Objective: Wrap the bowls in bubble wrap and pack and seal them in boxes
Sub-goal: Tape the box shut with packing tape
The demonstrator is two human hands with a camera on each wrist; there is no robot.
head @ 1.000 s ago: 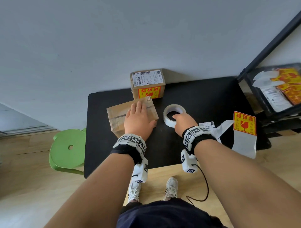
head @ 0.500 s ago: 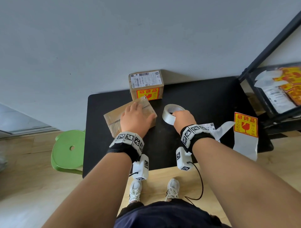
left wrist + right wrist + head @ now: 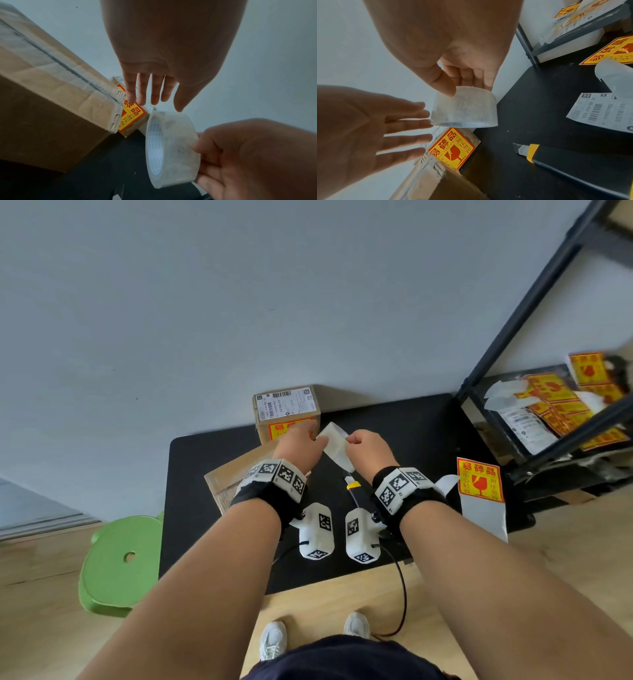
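My right hand (image 3: pixel 366 445) pinches a roll of clear tape (image 3: pixel 335 447) between thumb and fingers and holds it up over the black table (image 3: pixel 421 436). In the right wrist view the tape roll (image 3: pixel 464 108) hangs below my right hand's fingers (image 3: pixel 467 75). My left hand (image 3: pixel 301 441) is beside the roll, its straight fingers (image 3: pixel 145 93) reaching to the tape roll's (image 3: pixel 171 148) edge without gripping it. A plain taped cardboard box (image 3: pixel 233 477) lies under my left wrist. A sealed box with a shipping label and fragile sticker (image 3: pixel 287 410) stands by the wall.
A yellow-and-black utility knife (image 3: pixel 573 158) lies on the table below my right hand, beside a loose shipping label (image 3: pixel 600 112). A fragile sticker sheet (image 3: pixel 479 484) hangs over the table's right edge. A black shelf (image 3: pixel 548 419) holds more stickers. A green stool (image 3: pixel 120 563) stands at the left.
My right hand lifted the tape roll off the table. My left hand left the top of the plain box and rose to meet the roll.
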